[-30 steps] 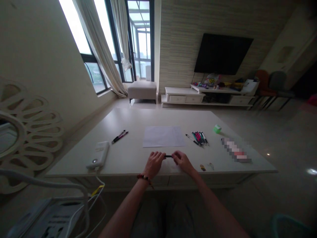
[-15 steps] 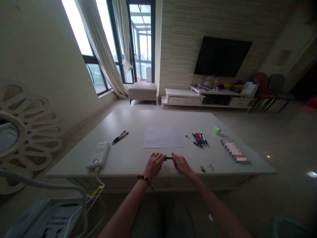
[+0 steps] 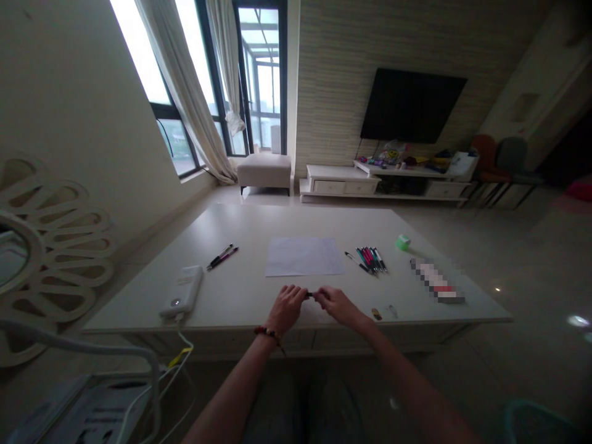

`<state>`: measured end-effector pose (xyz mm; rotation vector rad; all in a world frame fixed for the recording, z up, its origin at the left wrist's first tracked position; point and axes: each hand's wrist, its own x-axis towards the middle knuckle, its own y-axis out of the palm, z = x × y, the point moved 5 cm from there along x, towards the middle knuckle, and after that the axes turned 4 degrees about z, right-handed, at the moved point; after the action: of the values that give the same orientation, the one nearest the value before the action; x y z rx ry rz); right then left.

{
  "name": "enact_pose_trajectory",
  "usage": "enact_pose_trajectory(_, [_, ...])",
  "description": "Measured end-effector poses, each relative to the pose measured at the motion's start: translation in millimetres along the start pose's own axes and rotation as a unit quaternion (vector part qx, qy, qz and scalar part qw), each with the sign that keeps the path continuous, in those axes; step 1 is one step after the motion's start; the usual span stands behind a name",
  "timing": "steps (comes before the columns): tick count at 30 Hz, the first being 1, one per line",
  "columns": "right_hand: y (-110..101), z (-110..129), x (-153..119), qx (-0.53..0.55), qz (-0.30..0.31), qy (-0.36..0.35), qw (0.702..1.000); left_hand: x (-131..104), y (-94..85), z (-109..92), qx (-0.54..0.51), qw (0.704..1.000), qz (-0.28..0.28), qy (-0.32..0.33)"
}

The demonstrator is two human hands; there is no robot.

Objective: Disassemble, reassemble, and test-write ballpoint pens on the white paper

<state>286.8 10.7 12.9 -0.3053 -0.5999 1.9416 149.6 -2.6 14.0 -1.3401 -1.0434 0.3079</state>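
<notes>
Close to the front edge of the white table, my left hand and my right hand are both closed on a dark pen. Only a short stretch of it shows between my fingers; the rest is hidden. Just beyond my hands lies a white sheet of paper. Several pens lie side by side to its right, with a single black-and-white pen slanting beside them. Two more pens rest to the left of the paper.
A white power bank with a cable stands at the table's left. On the right are a green jar-like object, a long blurred-out box, and two small items near the front edge. A flower-shaped mirror frame is at left.
My right hand has shifted closer to my left along the pen, and its fingers have curled differently, so less of the pen shows. The whole view has moved slightly.
</notes>
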Motion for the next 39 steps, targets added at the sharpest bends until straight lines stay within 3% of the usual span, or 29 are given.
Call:
enact_pose_trajectory(4, [-9.1, 5.7, -5.8, -0.148, -0.028, -0.057, 0.987, -0.3, -1.2, -2.0, -0.004, 1.0, 0.004, 0.015])
enact_pose_trajectory(10, [2.3, -14.5, -3.4, -0.082, 0.069, -0.015, 0.994, -4.7, -2.4, -4.1, -0.004, 0.999, -0.002, 0.047])
enact_pose_trajectory(16, [-4.8, 18.9, -9.5, -0.303, 0.046, -0.071, 0.949, -0.1, 1.0, -11.5, -0.03, 0.995, 0.038, 0.086])
enact_pose_trajectory(19, [-5.5, 21.6, -8.2, -0.311, 0.069, -0.064, 0.946, 6.9, -5.6, -15.0, -0.034, 0.994, 0.017, 0.107])
enact_pose_trajectory(23, [-28.8, -5.8, -5.0, -0.17, 0.04, -0.01, 0.984, 15.4, -18.1, 3.3, -0.003, 0.998, -0.039, 0.045])
enact_pose_trajectory(26, [-53.2, -34.5, 1.3, 0.044, -0.015, 0.038, 0.998, 19.2, -12.7, 33.2, 0.002, 1.0, -0.009, -0.017])
enact_pose_trajectory(29, [-75.6, -49.7, 14.7, 0.229, -0.1, 0.048, 0.967, 20.1, 1.2, 62.4, 0.005, 0.997, 0.036, -0.068])
enact_pose_trajectory(31, [-87.3, -50.3, 27.5, 0.304, -0.125, 0.049, 0.943, 19.9, 9.5, 73.9, 0.0, 0.995, 0.054, -0.089])
enact_pose_trajectory(39, [-134.0, -26.9, 96.0, 0.47, -0.057, 0.003, 0.881, 20.8, 11.2, 76.5, -0.03, 0.995, 0.028, -0.089])
